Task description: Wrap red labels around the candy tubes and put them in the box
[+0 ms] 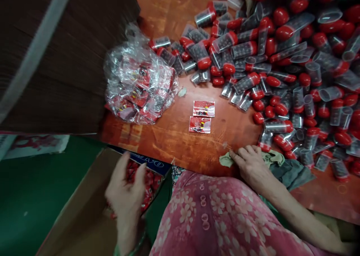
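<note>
Over the open box (90,196) of red packets (150,190), below the table's edge, the left hand (126,188) is blurred, its thumb and fingers spread apart and holding nothing that shows. At the table's (168,143) near edge, the right hand (251,164) presses its fingertips on a pale green cloth (226,160), with two red cards (204,109) (200,124) lying beyond it, between the clear plastic bag (140,79) and the heap of red-capped tubes (244,50).

Left hand (126,190) hovers low, blurred, thumb and fingers spread apart — right hand (251,164) lies palm down, fingers bent, forearm slanting back toward the body.
</note>
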`<state>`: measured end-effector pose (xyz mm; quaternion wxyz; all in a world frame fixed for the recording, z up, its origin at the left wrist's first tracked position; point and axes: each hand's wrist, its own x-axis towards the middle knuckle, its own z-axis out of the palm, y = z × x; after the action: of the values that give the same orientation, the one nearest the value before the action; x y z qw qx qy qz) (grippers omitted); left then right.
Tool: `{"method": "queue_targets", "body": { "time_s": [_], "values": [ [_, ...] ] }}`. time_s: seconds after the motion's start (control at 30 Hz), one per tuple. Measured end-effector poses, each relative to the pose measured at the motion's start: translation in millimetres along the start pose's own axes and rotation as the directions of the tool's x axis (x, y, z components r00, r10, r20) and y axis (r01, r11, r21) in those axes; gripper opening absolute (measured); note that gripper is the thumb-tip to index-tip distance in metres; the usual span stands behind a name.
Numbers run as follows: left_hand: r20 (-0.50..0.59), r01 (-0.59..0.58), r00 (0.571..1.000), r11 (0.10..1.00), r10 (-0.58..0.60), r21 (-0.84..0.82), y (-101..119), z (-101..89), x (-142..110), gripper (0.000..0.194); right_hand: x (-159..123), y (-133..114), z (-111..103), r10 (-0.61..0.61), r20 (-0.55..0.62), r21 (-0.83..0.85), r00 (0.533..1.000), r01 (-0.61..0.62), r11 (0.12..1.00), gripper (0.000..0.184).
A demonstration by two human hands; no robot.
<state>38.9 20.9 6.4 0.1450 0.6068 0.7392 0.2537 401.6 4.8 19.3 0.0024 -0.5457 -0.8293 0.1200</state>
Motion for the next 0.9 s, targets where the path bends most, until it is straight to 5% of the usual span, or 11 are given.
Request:
{"method": "queue_targets", "body": {
  "time_s": [0.07,0.13,0.23,0.33,0.4,0.5,0.73,0.9],
  "values": [
    [0.037,-0.316,0.947,0.945,0.320,-0.081,40.8,33.2,19.3,0.048,2.5,1.1,1.7,-0.015,-0.051,0.050,0.999,0.018,0.999,0.029],
    [0.083,-0.558,0.817,0.818,0.571,-0.138,73.8,62.5,35.7,0.052,5.4,4.1,0.6,-0.012,-0.094,0.079,0.995,0.019,0.997,0.026],
    [0.166,-0.709,0.673,0.692,0.721,-0.135,98.3,92.4,50.3,0.052,10.0,11.5,-5.2,-0.003,-0.145,0.076,0.989,0.015,0.997,0.030],
    [0.213,-0.756,0.606,0.639,0.766,-0.144,97.8,108.4,55.2,0.046,19.6,19.8,-16.9,0.032,-0.068,0.144,0.997,-0.022,0.989,0.029],
    [0.197,-0.762,0.596,0.626,0.779,-0.167,92.2,115.1,57.2,0.046,31.6,25.7,-27.4,0.071,-0.024,0.230,0.997,-0.064,0.971,0.025],
    [0.103,-0.768,0.599,0.606,0.794,-0.207,86.8,121.5,61.1,0.048,57.3,36.5,-41.9,0.130,-0.106,0.242,0.986,-0.101,0.965,0.022],
    [-0.079,-0.756,0.648,0.627,0.758,-0.188,93.5,121.5,66.3,0.021,118.8,64.0,-56.2,0.241,-0.312,-0.078,0.919,-0.278,0.957,0.021],
    [-0.047,-0.670,0.718,0.671,0.694,-0.318,101.8,116.0,70.3,0.008,145.6,77.4,-59.4,0.281,-0.228,-0.270,0.932,-0.338,0.901,0.040]
  ]
}}
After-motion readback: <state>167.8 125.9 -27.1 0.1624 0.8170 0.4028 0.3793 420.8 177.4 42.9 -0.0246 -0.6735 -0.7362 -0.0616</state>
